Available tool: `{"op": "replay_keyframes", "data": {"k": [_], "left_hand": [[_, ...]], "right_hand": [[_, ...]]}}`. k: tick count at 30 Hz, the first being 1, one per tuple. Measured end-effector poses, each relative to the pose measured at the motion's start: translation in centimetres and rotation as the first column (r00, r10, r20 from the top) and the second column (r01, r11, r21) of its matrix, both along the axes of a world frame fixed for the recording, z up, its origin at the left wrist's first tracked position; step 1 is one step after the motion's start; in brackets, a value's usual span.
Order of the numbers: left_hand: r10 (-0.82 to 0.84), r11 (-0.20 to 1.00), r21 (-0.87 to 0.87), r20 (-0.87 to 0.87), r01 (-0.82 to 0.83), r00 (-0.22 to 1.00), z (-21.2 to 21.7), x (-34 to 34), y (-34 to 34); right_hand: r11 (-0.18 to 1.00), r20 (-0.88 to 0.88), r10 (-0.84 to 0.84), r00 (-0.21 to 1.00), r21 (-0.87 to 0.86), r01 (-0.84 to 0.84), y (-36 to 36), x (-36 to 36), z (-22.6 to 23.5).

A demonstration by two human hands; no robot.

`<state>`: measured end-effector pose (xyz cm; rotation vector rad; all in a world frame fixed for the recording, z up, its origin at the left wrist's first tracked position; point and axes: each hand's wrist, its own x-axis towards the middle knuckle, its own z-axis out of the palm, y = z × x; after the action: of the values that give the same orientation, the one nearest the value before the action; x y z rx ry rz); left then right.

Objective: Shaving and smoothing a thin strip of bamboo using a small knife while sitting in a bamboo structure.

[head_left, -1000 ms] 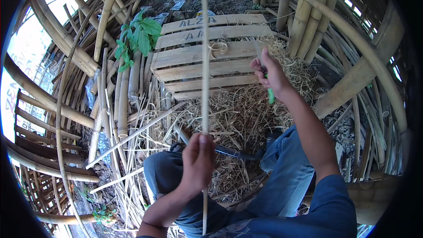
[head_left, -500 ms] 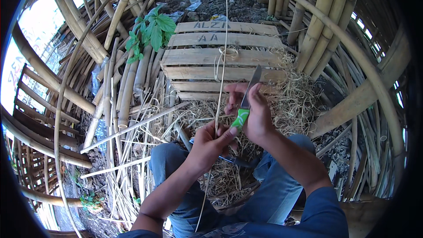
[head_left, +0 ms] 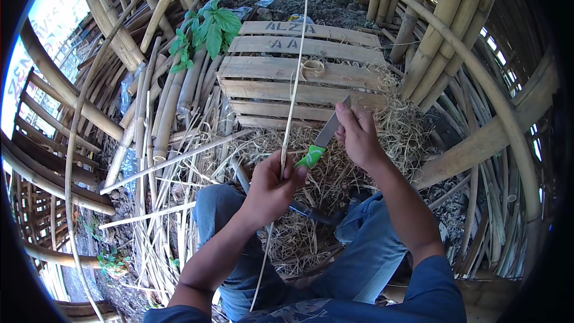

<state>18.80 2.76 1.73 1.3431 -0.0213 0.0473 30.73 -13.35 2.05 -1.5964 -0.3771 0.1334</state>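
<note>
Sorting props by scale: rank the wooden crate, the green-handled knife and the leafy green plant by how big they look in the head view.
1. wooden crate, clearly largest.
2. leafy green plant and green-handled knife: similar extent; the knife is nearer the camera, so unranked.

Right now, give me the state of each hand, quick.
Left hand: closed around the thin bamboo strip, thumb at the knife's green handle.
Right hand: closed, pinching the blade of the green-handled knife.
</note>
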Motion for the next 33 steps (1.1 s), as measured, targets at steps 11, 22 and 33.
{"op": "replay_keyframes", "data": {"k": [11,22,33], "left_hand": [[0.098,0.994,0.051,-0.016,-0.097,0.995,0.1,-0.4,0.9],[0.179,0.982,0.061,-0.037,-0.176,0.983,0.1,-0.5,0.4],[0.216,0.965,0.157,-0.012,-0.212,0.976,-2.2,0.6,0.8]], "right_hand": [[0.996,0.12,-0.056,0.991,0.074,0.047,1.2,-2.4,-0.7],[0.955,-0.046,0.117,0.992,0.278,-0.1,2.1,-2.2,-0.8],[0.974,-0.131,0.215,0.968,-0.044,-0.222,5.5,-7.5,-4.7]]}}
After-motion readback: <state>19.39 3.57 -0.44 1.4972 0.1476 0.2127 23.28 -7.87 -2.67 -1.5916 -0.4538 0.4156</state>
